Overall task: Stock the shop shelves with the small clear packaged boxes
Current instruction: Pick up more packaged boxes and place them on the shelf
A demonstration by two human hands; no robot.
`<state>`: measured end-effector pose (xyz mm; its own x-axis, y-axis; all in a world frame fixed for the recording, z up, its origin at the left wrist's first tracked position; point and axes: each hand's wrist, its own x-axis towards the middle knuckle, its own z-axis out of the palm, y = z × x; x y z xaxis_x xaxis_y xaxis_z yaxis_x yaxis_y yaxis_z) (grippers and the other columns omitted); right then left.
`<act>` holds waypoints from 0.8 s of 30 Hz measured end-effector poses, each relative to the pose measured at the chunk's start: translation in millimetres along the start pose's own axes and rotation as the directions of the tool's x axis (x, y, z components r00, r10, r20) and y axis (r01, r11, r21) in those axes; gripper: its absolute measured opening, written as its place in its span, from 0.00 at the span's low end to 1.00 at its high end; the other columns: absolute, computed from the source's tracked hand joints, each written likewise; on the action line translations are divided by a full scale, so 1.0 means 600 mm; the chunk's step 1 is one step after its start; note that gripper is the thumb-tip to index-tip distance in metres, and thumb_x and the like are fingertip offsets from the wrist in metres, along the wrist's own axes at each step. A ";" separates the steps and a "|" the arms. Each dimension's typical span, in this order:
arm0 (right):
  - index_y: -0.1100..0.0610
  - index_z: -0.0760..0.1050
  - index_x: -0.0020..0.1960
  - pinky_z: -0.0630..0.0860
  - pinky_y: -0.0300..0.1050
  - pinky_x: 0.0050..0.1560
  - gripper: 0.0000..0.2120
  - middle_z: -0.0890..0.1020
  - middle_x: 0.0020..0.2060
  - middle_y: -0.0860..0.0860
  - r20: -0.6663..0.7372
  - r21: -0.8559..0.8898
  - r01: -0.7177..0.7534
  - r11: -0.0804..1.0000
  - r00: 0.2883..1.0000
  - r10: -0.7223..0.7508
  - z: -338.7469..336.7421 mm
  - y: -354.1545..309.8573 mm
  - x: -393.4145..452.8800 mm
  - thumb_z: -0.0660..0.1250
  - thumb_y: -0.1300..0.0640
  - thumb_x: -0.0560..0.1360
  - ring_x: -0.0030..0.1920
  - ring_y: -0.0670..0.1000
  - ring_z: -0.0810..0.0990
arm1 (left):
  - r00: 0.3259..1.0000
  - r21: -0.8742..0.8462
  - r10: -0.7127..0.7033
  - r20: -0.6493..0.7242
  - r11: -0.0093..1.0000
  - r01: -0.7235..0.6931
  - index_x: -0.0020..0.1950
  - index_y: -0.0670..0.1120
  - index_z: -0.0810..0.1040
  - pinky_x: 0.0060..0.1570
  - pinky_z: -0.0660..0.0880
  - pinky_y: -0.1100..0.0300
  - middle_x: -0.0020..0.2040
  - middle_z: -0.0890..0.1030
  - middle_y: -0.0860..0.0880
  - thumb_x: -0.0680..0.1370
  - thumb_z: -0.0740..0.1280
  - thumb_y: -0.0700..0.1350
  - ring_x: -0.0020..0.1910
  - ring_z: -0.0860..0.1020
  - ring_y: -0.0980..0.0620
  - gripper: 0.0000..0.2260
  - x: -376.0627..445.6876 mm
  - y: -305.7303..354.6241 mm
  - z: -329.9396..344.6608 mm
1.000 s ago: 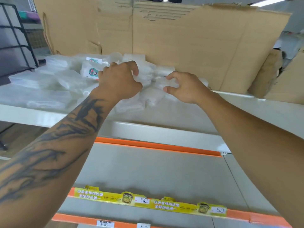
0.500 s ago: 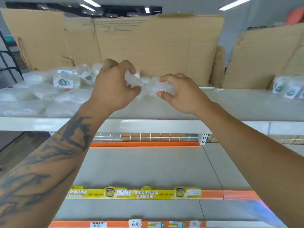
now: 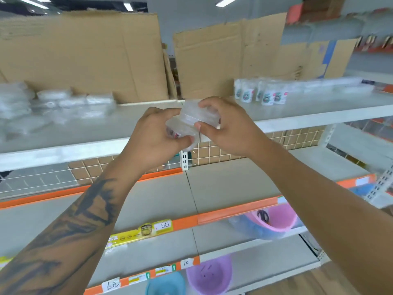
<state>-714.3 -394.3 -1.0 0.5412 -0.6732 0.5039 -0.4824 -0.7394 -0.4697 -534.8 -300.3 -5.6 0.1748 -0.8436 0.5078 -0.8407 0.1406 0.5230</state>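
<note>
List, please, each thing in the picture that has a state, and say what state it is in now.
clear boxes: lifted off the shelf, held between both hands
left hand: grips the boxes
right hand: grips the boxes
top shelf: partly stocked
labelled packs: standing upright on the top shelf, at right
middle shelf: bare where visible
pink basins: lower shelf, partly hidden

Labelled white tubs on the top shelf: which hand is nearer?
Right. The right hand is just left of and below the labelled white tubs; the left hand sits farther left, across the clear boxes both hands hold.
</note>
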 end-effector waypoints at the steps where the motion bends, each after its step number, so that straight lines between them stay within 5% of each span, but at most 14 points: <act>1: 0.50 0.72 0.71 0.67 0.35 0.58 0.24 0.73 0.61 0.52 0.008 0.000 -0.002 1.000 1.000 0.002 -0.013 0.014 -0.013 0.72 0.49 0.77 0.60 0.51 0.76 | 1.000 -0.014 0.021 0.009 1.000 -0.021 0.64 0.58 0.81 0.48 0.69 0.70 0.44 0.77 0.52 0.69 0.79 0.53 0.51 0.75 0.52 0.23 -0.003 0.019 0.017; 6: 0.52 0.64 0.79 0.63 0.34 0.63 0.30 0.71 0.71 0.54 0.056 -0.045 -0.058 0.997 0.997 0.060 -0.088 0.092 -0.069 0.69 0.53 0.79 0.69 0.52 0.72 | 0.994 -0.037 0.078 0.075 0.996 -0.075 0.58 0.58 0.83 0.46 0.70 0.67 0.42 0.78 0.47 0.66 0.73 0.56 0.49 0.74 0.52 0.21 -0.006 0.114 0.105; 9: 0.53 0.62 0.80 0.65 0.37 0.63 0.34 0.72 0.69 0.55 0.045 -0.106 -0.093 0.990 0.994 0.098 -0.128 0.129 -0.081 0.71 0.52 0.77 0.67 0.53 0.73 | 0.988 -0.037 0.096 0.120 0.995 -0.092 0.59 0.57 0.83 0.48 0.71 0.64 0.43 0.77 0.45 0.67 0.76 0.55 0.49 0.73 0.53 0.20 0.008 0.157 0.146; 13: 0.53 0.61 0.80 0.64 0.36 0.56 0.36 0.69 0.65 0.54 0.056 -0.166 -0.119 0.979 0.990 0.130 -0.184 0.177 -0.080 0.73 0.51 0.76 0.61 0.52 0.72 | 0.976 -0.043 0.140 0.167 0.990 -0.135 0.59 0.54 0.82 0.45 0.67 0.73 0.48 0.76 0.46 0.68 0.79 0.50 0.49 0.72 0.59 0.19 0.046 0.200 0.195; 18: 0.53 0.63 0.74 0.71 0.46 0.61 0.33 0.68 0.62 0.53 0.023 -0.168 -0.144 0.975 0.988 0.150 -0.249 0.244 -0.060 0.74 0.55 0.73 0.63 0.56 0.72 | 0.971 -0.079 0.168 0.171 0.985 -0.156 0.59 0.54 0.81 0.48 0.71 0.67 0.52 0.76 0.48 0.63 0.73 0.59 0.48 0.76 0.57 0.26 0.106 0.253 0.251; 24: 0.55 0.60 0.67 0.70 0.45 0.42 0.27 0.75 0.52 0.52 -0.006 -0.196 -0.117 0.974 0.993 0.118 -0.324 0.349 -0.013 0.71 0.59 0.74 0.52 0.56 0.76 | 0.958 -0.129 0.232 0.168 0.969 -0.212 0.67 0.60 0.78 0.53 0.75 0.55 0.52 0.77 0.48 0.64 0.73 0.60 0.52 0.76 0.53 0.30 0.209 0.305 0.327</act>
<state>-953.5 -546.0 37.9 0.4763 -0.7556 0.4498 -0.6678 -0.6436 -0.3740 -767.2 -482.4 19.4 -0.1140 -0.8624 0.4932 -0.7853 0.3823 0.4870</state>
